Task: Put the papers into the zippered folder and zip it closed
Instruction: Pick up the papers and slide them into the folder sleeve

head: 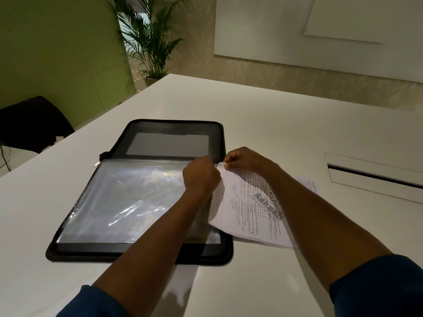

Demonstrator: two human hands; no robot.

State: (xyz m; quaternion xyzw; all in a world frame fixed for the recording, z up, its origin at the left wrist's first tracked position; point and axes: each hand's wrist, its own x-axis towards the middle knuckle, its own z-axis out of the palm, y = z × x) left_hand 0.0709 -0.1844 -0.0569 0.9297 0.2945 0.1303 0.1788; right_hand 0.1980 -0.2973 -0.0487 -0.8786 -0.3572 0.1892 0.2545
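Zippered folder (146, 193) lies open on counter (263, 115) w/ clear sleeve (128, 197) up, left hand (201, 176) curled at sleeve's right edge, right hand (242, 160) pinching papers (249, 213) corner just beside folder.

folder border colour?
Black, with a clear plastic sleeve inside the folder; seen in the head view.

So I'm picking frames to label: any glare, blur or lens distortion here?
Head view: bright glare streaks across the clear sleeve of the folder; print on the papers is mostly too soft to read; wide-angle bending curves the table edges; arm shadows fall near the bottom.
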